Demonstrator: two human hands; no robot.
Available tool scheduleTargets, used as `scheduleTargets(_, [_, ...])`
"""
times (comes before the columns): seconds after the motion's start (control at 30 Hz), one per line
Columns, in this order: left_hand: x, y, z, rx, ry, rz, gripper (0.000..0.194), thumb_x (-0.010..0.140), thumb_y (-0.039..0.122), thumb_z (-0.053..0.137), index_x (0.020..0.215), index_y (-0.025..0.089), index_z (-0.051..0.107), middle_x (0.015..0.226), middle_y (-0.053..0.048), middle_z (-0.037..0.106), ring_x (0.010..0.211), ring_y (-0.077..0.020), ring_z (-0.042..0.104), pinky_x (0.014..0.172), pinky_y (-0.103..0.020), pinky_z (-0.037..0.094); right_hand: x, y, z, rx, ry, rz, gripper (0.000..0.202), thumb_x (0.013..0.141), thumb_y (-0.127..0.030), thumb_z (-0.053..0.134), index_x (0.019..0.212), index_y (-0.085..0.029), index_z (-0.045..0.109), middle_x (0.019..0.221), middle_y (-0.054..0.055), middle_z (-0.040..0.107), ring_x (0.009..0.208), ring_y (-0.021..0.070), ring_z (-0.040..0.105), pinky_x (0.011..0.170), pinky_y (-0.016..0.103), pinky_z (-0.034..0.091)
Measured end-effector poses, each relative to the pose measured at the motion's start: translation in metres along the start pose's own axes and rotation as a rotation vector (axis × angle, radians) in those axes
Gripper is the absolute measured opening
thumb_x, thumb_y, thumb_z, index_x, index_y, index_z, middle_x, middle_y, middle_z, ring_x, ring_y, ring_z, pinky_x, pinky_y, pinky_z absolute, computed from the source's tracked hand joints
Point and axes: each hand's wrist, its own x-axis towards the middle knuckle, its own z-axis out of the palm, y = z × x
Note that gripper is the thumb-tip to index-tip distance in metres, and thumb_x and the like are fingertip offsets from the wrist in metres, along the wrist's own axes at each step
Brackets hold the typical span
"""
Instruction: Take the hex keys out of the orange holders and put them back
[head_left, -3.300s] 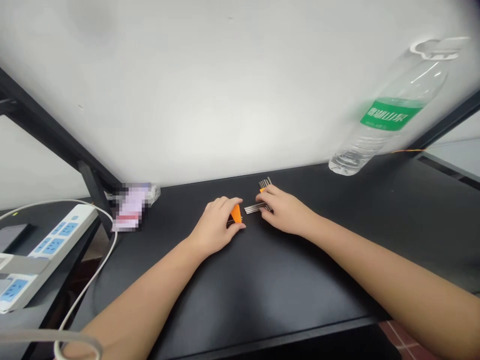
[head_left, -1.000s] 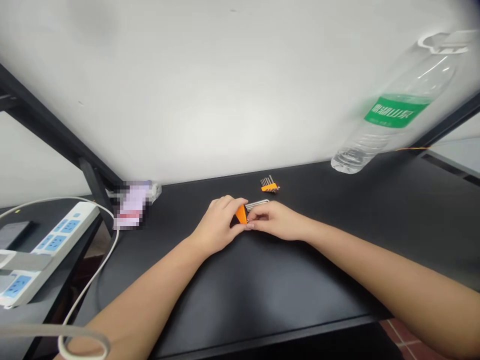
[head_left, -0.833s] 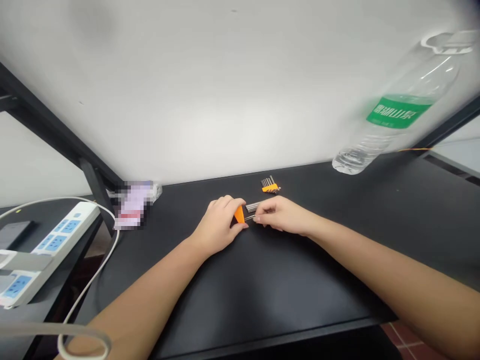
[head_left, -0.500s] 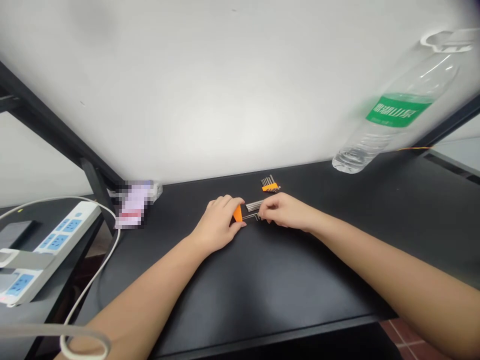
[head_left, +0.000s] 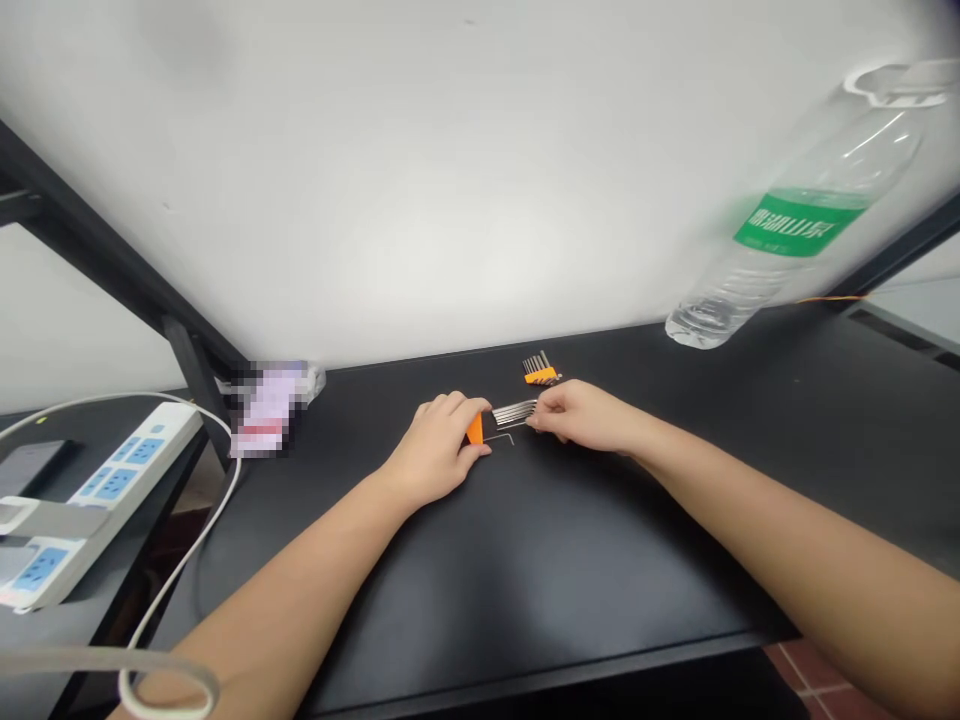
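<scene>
My left hand is closed around an orange hex key holder, which its fingers partly cover. A thin L-shaped hex key extends from the holder's right side, its short bent end over the black tabletop. Just behind it lies a row of several loose silver hex keys, side by side. My right hand is at the right end of this row, thumb and fingertips pinched on the end of the nearest hex key. Farther back sits a second orange holder filled with several short hex keys.
A clear water bottle with a green label stands at the back right by the white wall. On the left are a blurred purple packet, a black metal frame, a white power strip and a looping white cable.
My right hand has shifted slightly right, away from the key in the holder, to the end of the loose row. More of the row shows. My left hand has stayed in place.
</scene>
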Motion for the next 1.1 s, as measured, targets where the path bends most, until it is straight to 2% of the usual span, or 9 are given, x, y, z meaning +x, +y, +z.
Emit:
scheduleTargets(0.1, [-0.001,0.000,0.000,0.000,0.013,-0.011,0.043,0.090,0.028,0.070,0.129,0.028,0.053,0.114,-0.006,0.061,0.105,-0.0269,0.056,0.094,-0.047,0.045,-0.001,0.002,0.000,-0.208,0.152,-0.064,0.030,0.086,-0.044,0.063,0.068,-0.021,0.061,0.067,0.001,0.063,0.061,0.0168,0.057,0.058,0.030,0.041])
scheduleTargets(0.2, [-0.001,-0.001,0.001,0.002,0.017,-0.009,0.045,0.090,0.029,0.071,0.130,0.027,0.052,0.114,-0.006,0.061,0.106,-0.0272,0.056,0.095,-0.047,0.045,-0.001,0.003,0.005,-0.293,0.259,-0.235,0.017,0.088,-0.039,0.063,0.088,-0.022,0.066,0.089,0.004,0.067,0.078,0.0200,0.062,0.070,0.033,0.047])
scheduleTargets(0.27, [-0.001,-0.001,0.001,0.002,0.019,-0.008,0.046,0.089,0.029,0.072,0.130,0.027,0.052,0.115,-0.006,0.061,0.107,-0.0275,0.056,0.094,-0.046,0.045,0.001,0.005,0.009,-0.334,0.275,-0.356,0.022,0.087,-0.035,0.065,0.105,-0.023,0.067,0.107,0.008,0.066,0.096,0.0241,0.062,0.082,0.036,0.050])
scheduleTargets(0.33, [-0.001,-0.001,0.001,0.000,0.020,-0.008,0.046,0.089,0.029,0.072,0.131,0.027,0.052,0.115,-0.006,0.061,0.107,-0.0275,0.056,0.094,-0.046,0.045,0.004,0.008,0.014,-0.382,0.258,-0.424,0.025,0.087,-0.028,0.064,0.112,-0.023,0.066,0.113,0.010,0.064,0.106,0.0272,0.059,0.089,0.039,0.050])
scheduleTargets(0.57, [-0.001,0.000,0.001,-0.008,0.031,-0.002,0.048,0.090,0.030,0.072,0.133,0.026,0.050,0.116,-0.006,0.061,0.109,-0.0274,0.056,0.096,-0.046,0.045,0.005,0.006,0.016,-0.446,0.282,-0.500,0.022,0.090,-0.021,0.060,0.111,-0.022,0.067,0.109,0.011,0.064,0.101,0.0270,0.060,0.089,0.040,0.050])
scheduleTargets(0.67, [-0.001,0.001,0.000,-0.009,0.051,0.002,0.049,0.090,0.032,0.072,0.133,0.026,0.049,0.117,-0.006,0.061,0.109,-0.0272,0.056,0.096,-0.046,0.045,-0.004,-0.008,0.015,-0.361,0.312,-0.491,0.015,0.095,-0.027,0.058,0.104,-0.021,0.068,0.102,0.009,0.066,0.090,0.0225,0.062,0.081,0.036,0.050])
scheduleTargets(0.83, [-0.001,0.001,0.000,-0.014,0.045,0.048,0.052,0.089,0.032,0.073,0.135,0.026,0.048,0.119,-0.007,0.061,0.112,-0.0271,0.055,0.102,-0.047,0.043,-0.014,-0.028,0.021,-0.215,0.085,-0.469,0.017,0.095,-0.029,0.058,0.083,-0.021,0.066,0.076,0.000,0.066,0.068,0.0152,0.057,0.066,0.029,0.043])
scheduleTargets(0.97, [-0.001,0.000,0.002,0.005,0.017,0.027,0.053,0.090,0.031,0.072,0.136,0.027,0.048,0.119,-0.006,0.061,0.111,-0.0273,0.055,0.100,-0.048,0.043,-0.012,-0.023,0.022,-0.129,0.011,-0.281,0.020,0.094,-0.031,0.057,0.079,-0.021,0.066,0.073,-0.001,0.068,0.064,0.0146,0.058,0.061,0.028,0.042])
scheduleTargets(1.1, [-0.001,0.000,0.003,0.018,0.020,-0.012,0.051,0.091,0.031,0.071,0.136,0.028,0.049,0.118,-0.006,0.060,0.110,-0.0278,0.055,0.099,-0.048,0.044,-0.009,-0.014,0.012,-0.213,0.067,-0.125,0.029,0.090,-0.042,0.062,0.070,-0.021,0.063,0.067,-0.001,0.066,0.059,0.0153,0.058,0.056,0.028,0.040])
